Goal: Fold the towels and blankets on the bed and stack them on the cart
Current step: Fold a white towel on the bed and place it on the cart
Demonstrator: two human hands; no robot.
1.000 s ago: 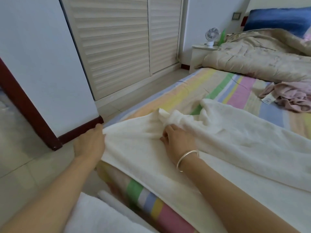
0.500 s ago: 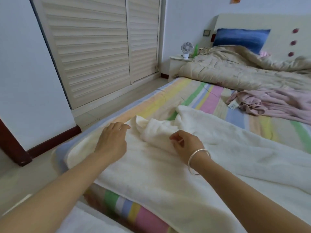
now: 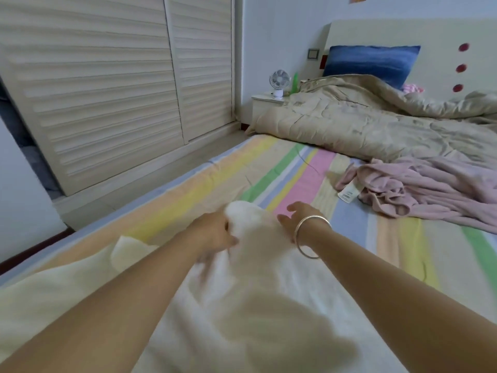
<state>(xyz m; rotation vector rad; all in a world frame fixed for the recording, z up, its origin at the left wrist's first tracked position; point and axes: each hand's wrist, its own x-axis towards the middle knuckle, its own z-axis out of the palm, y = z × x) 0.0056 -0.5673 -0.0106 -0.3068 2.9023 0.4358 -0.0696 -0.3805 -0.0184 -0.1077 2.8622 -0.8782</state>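
A white towel lies across the near part of the striped bed, blurred by motion. My left hand grips a raised bunch of the towel near its far edge. My right hand, a silver bangle on its wrist, hovers just right of that bunch with fingers spread, holding nothing. A crumpled pink blanket with a white label lies on the bed to the right. The cart is out of view.
A beige quilt and a blue pillow fill the head of the bed. A nightstand carries a small fan. Louvred wardrobe doors stand to the left across a strip of floor.
The view swung right and up the bed. My left hand moved over and took hold of the towel's bunched edge. My right hand let go of it and opened; the towel is lifted forward.
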